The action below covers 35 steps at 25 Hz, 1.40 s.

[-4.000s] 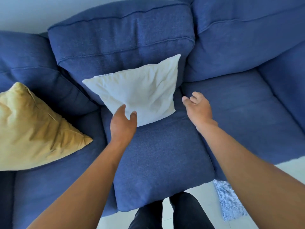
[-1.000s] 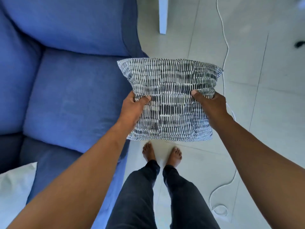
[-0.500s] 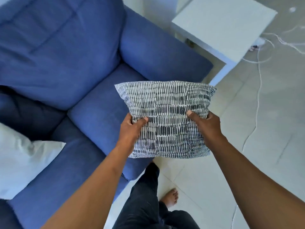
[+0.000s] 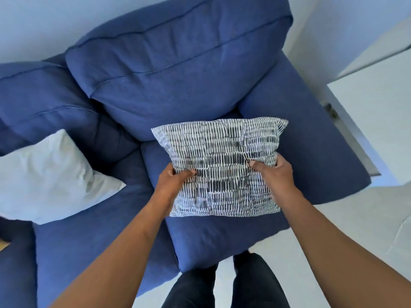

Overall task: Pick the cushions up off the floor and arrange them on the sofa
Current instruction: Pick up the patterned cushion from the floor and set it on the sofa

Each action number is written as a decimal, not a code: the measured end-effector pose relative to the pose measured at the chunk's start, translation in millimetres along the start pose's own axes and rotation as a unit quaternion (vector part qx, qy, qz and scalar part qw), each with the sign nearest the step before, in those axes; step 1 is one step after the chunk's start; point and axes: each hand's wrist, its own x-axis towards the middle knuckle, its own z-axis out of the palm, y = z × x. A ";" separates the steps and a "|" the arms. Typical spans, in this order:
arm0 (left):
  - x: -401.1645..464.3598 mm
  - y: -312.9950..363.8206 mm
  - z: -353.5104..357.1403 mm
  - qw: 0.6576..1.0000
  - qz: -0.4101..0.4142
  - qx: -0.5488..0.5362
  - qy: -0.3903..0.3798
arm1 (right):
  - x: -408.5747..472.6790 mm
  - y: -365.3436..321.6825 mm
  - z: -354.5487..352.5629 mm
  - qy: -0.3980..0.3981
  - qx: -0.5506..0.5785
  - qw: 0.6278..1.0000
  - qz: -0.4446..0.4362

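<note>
I hold a black-and-white striped cushion (image 4: 222, 165) upright in front of me, over the right-hand seat of the blue sofa (image 4: 178, 74). My left hand (image 4: 173, 185) pinches its left edge and my right hand (image 4: 273, 174) grips its right edge. The cushion hangs just above the seat, close to the right armrest (image 4: 311, 141); I cannot tell whether its lower edge touches the seat. A white cushion (image 4: 49, 178) leans on the middle seat to the left. A sliver of yellow (image 4: 3, 245) shows at the far left edge.
A white table (image 4: 378, 130) stands right of the armrest. Pale tiled floor (image 4: 344, 252) lies in front of the sofa at the right. My dark-trousered legs (image 4: 222, 285) stand against the seat's front edge. A wall runs behind the backrest.
After setting the white cushion on the middle seat, I took the striped cushion in both hands and have carried it left from above the floor to over the sofa's right seat.
</note>
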 end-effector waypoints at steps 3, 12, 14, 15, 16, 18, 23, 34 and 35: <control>20.1 2.7 -3.8 0.999 -0.020 -0.037 0.028 | 41.3 -17.5 18.2 -0.026 -0.045 0.999 -0.007; 93.2 42.8 -6.0 0.979 0.024 -0.113 0.170 | 140.1 -58.5 64.0 -0.099 -0.094 0.990 -0.026; 116.1 46.8 -6.6 0.976 0.029 -0.104 0.188 | 169.2 -60.4 75.2 -0.122 -0.121 0.985 -0.034; 125.1 48.2 -6.1 0.978 0.015 -0.095 0.184 | 181.1 -61.9 79.9 -0.137 -0.145 0.979 -0.034; 133.2 47.9 -4.6 0.980 -0.011 -0.087 0.176 | 193.1 -61.3 84.6 -0.157 -0.170 0.972 -0.031; 147.8 43.7 -3.8 0.983 -0.075 -0.064 0.154 | 213.1 -58.1 91.4 -0.170 -0.215 0.961 -0.025; 163.3 58.5 -27.8 0.978 -0.076 -0.084 0.175 | 229.3 -84.3 105.8 -0.132 -0.176 0.975 -0.035; 163.7 115.7 -50.2 0.951 0.099 -0.152 0.252 | 238.5 -130.9 111.8 -0.071 -0.051 0.996 -0.031; 162.4 111.5 -49.5 0.953 0.090 -0.153 0.245 | 238.5 -129.3 110.1 -0.071 -0.063 0.995 -0.024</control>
